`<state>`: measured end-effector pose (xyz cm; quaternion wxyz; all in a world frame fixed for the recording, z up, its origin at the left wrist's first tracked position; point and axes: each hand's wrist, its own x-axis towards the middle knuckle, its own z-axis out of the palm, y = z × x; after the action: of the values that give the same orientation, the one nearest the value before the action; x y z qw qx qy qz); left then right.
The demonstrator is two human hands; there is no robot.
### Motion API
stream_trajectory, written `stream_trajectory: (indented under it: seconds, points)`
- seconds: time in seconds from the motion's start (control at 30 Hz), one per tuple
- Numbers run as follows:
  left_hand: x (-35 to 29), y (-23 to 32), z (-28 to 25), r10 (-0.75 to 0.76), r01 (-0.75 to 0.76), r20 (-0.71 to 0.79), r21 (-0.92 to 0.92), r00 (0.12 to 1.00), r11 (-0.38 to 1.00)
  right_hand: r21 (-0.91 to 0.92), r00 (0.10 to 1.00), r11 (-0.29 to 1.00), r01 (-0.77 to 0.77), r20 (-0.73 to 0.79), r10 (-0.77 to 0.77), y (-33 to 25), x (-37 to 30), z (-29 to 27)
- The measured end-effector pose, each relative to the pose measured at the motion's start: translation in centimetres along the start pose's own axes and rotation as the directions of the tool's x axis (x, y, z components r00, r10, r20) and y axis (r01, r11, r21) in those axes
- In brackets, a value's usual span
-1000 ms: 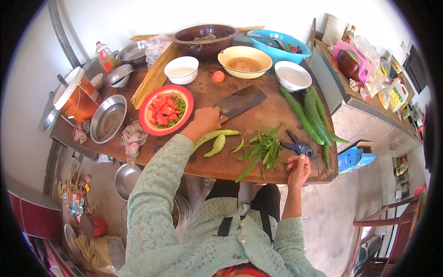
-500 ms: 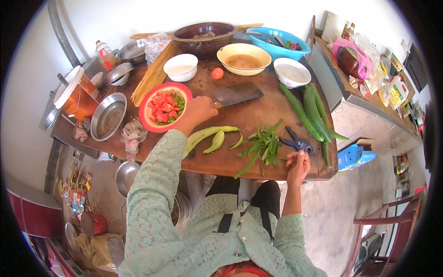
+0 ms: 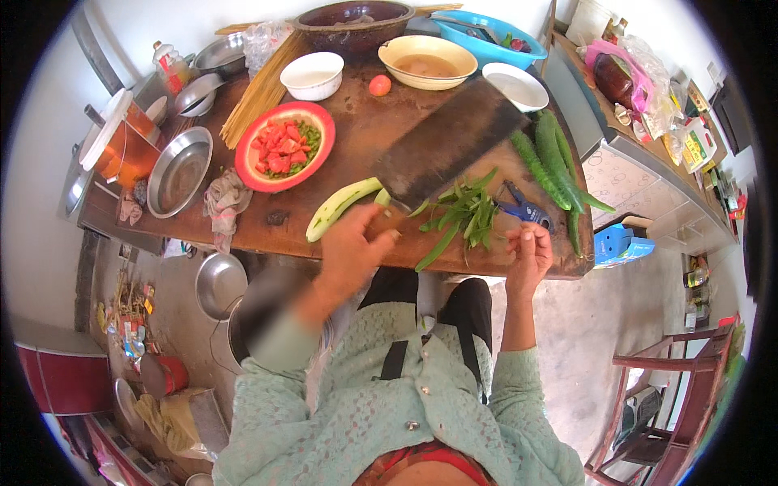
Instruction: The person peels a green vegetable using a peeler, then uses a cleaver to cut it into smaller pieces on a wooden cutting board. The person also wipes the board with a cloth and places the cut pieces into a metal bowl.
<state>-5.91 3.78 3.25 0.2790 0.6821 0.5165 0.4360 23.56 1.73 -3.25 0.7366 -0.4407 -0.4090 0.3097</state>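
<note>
At the near edge of the table (image 3: 356, 138), the left hand (image 3: 348, 253) grips one cleaver (image 3: 450, 146) by its handle, blade out over the wood; the right hand (image 3: 528, 249) is loosely curled, and I can't tell whether it pinches anything. Farther off: one red-rimmed dish (image 3: 277, 185) of chopped tomato (image 3: 282, 146) and green bits (image 3: 309, 136), two white bowls (image 3: 314, 89), one yellow bowl (image 3: 415, 81) of cloudy liquid (image 3: 428, 65). Behind, two basins: a brown basin (image 3: 356, 37), contents unclear, and a blue basin (image 3: 519, 59) holding purple and green things (image 3: 514, 41).

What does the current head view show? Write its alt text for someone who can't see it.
A person's left hand holds a broad cleaver over a brown table, while the right hand is near a blue tool. Around them lie a pale green vegetable, leafy greens, cucumbers and a red-rimmed bowl of chopped red and green pieces.
</note>
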Motion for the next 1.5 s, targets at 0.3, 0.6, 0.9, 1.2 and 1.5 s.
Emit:
stream_trajectory:
  seconds: [0.3, 0.6, 0.9, 1.2, 1.5]
  points:
    - [-6.9, 3.8, 7.4, 0.151, -0.145, 0.030, -0.133, 0.988, 0.980, 0.148, 0.971, 0.964, -0.221, 0.121, 0.204, -4.4, -7.4, 8.3]
    - [-4.8, 0.4, 4.9, 0.259, -0.249, -0.148, 0.084, 0.954, 0.965, 0.331, 0.963, 0.909, -0.254, -0.001, 0.270, -5.6, -6.5, 0.6]
    - [-2.6, -2.8, 4.6, 0.309, -0.206, -0.219, 0.396, 0.925, 0.895, 0.242, 0.942, 0.939, -0.243, -0.172, 0.289, -6.1, -9.0, -5.8]
    - [0.8, -6.7, 4.6, 0.242, -0.175, -0.064, 0.515, 0.968, 0.839, 0.248, 0.877, 0.876, -0.414, -0.149, 0.457, -5.6, -11.6, -6.9]
    - [3.5, -8.5, 5.6, 0.259, -0.194, -0.069, 0.489, 0.963, 0.851, 0.308, 0.850, 0.813, -0.494, -0.027, 0.526, -4.9, -12.0, -6.6]
